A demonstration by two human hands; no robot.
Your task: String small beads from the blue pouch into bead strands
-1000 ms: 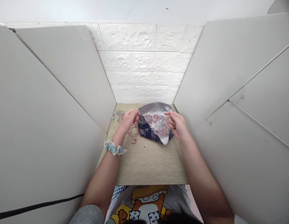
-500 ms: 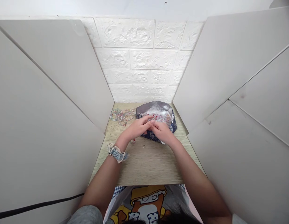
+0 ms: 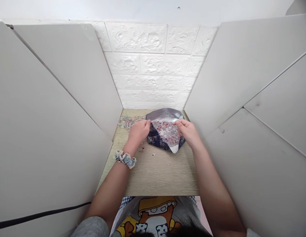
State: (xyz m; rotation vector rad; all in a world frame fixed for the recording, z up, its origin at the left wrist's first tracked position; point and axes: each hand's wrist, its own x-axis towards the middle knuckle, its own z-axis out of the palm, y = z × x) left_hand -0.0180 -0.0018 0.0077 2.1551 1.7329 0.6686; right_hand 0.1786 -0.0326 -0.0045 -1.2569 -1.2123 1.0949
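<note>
A dark blue patterned bag (image 3: 157,141) with a silvery lining lies open on the tabletop, full of small pink, red and clear beads (image 3: 167,130). At its left edge my left hand (image 3: 139,131) is closed in a pinch, thumb against finger. My right hand (image 3: 188,131) pinches too, over the bag's right side. Whatever the fingertips hold is too fine to make out. Strung beads (image 3: 126,121) in several colours lie in a loose heap left of the bag, partly behind my left hand.
Near the middle of the wooden tabletop (image 3: 162,177) sits a tiny metal piece (image 3: 153,154). A few red and pale beads (image 3: 142,149) lie by my left wrist. White panels (image 3: 217,75) stand on both sides, and a white brick-pattern wall (image 3: 153,64) closes the back.
My hands were together over the bag and have moved apart, the left one leftward and the right one rightward. The beads in the bag show more fully now.
</note>
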